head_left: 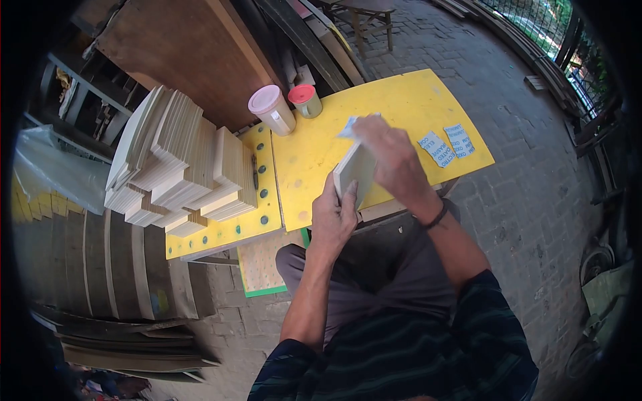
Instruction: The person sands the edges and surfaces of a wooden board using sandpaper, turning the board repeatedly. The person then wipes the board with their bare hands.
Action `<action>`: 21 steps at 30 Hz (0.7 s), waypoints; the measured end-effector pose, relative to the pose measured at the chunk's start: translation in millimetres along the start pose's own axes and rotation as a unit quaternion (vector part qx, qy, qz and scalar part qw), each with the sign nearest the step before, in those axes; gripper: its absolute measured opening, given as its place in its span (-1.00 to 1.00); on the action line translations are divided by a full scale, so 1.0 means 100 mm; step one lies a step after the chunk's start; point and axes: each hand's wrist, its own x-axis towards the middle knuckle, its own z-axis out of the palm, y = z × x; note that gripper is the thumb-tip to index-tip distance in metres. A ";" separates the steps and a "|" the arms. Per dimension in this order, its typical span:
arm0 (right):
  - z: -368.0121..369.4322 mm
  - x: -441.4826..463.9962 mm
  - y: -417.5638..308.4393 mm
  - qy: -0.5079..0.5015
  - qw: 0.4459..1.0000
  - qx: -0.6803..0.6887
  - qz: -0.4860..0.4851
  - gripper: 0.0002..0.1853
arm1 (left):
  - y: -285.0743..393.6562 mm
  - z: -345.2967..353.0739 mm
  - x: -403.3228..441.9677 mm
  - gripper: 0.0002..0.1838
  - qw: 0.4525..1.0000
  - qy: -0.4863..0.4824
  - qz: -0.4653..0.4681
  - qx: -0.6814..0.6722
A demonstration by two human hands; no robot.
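My left hand (pixel 334 217) grips a thin, pale wooden board (pixel 356 172) by its lower left side, thumb on its face. The board is tilted on edge above the yellow tabletop. My right hand (pixel 396 160), slightly blurred, is closed at the board's upper end, with a piece of sandpaper (pixel 348 127) showing printed backing at its fingertips. Part of that sheet is hidden by the fingers. Two more torn sandpaper pieces, one at left (pixel 437 148) and one at right (pixel 459 141), lie print side up on the table to the right.
Stacked pale boards (pixel 184 157) fill the left end of the yellow table (pixel 307 157). Behind them stand a pink-lidded cup (pixel 274 113) and a red-lidded mug (pixel 305 103). A large brown panel (pixel 180 53) leans at the back. Grey paving (pixel 515 227) surrounds the table.
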 end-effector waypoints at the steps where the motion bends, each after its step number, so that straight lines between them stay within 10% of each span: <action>1: 0.04 0.01 0.07 0.008 1.000 -0.013 0.006 -0.51 | -0.06 0.02 0.02 -0.65 1.000 0.007 0.026 0.011; 21: 0.02 -0.13 -0.21 0.023 0.999 -0.014 -0.038 -0.48 | -0.10 -0.02 -0.04 -0.64 1.000 -0.006 0.019 0.000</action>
